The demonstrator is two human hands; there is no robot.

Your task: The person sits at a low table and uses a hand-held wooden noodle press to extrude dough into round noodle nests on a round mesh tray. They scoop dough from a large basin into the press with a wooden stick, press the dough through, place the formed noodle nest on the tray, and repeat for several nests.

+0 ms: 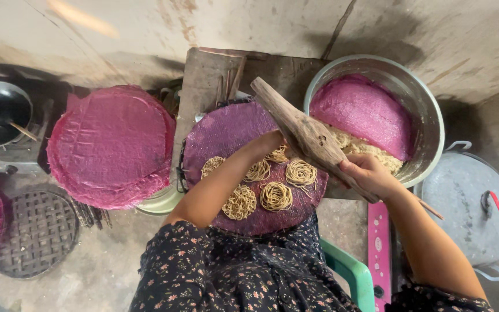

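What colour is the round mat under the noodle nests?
Purple mat, seen in the head view.

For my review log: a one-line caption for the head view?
Right hand grips a wooden tool; left hand places noodle nests on a purple mat.

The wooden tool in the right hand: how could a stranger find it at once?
Start at the big metal basin at upper right. Slanting across its left rim is a long weathered wooden paddle, gripped low by the right hand. Nothing else nearby is wooden.

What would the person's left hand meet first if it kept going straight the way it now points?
Probably the wooden paddle: the left hand points up and right at it, over the noodle nests, though depth is unclear.
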